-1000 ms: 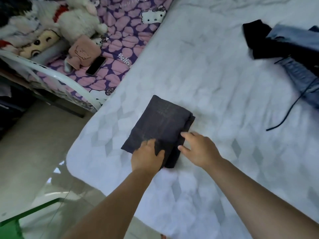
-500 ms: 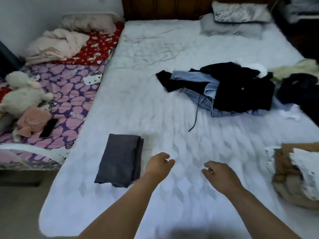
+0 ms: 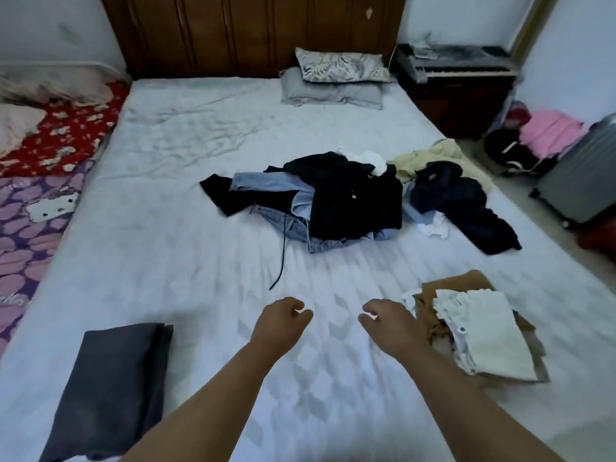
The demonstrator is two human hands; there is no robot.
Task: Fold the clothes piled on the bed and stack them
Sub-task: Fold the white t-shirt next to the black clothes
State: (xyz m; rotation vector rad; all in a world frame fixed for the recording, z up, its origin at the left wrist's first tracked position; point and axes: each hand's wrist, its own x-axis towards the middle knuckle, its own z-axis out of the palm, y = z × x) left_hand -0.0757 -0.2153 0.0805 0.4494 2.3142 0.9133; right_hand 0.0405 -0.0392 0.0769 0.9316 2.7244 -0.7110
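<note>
Bed, wide, covered in a white quilted sheet [image 3: 186, 228]; wooden headboard [image 3: 253, 31] at the far end.

Folded dark grey garment [image 3: 110, 391]: flat rectangle, near left corner of the sheet, well apart from both hands.

Unfolded pile of clothes [image 3: 353, 201]: mid-bed, right of centre. Black jacket on top, light blue denim beneath, white and pale yellow pieces behind, a second dark garment trailing off to the right. Thin black cord [image 3: 283, 248] running from the denim toward the near side.

Folded white garment [image 3: 490, 331]: on top of a tan folded piece [image 3: 466, 281], near right edge of the sheet, just beside the right forearm.

Left hand [image 3: 280, 325]: above bare sheet, fingers loosely curled, holding nothing.

Right hand [image 3: 390, 325]: level with the left, fingers loosely curled, holding nothing, near the white and tan stack but not touching.

Two pillows [image 3: 336, 78], patterned over grey, stacked by the headboard.

Purple cartoon-print bedding [image 3: 30, 235] and red patterned blanket [image 3: 60, 135] on the adjoining bed at left.

Grey suitcase [image 3: 580, 175] and pink bundle [image 3: 550, 131] on the floor at right.
</note>
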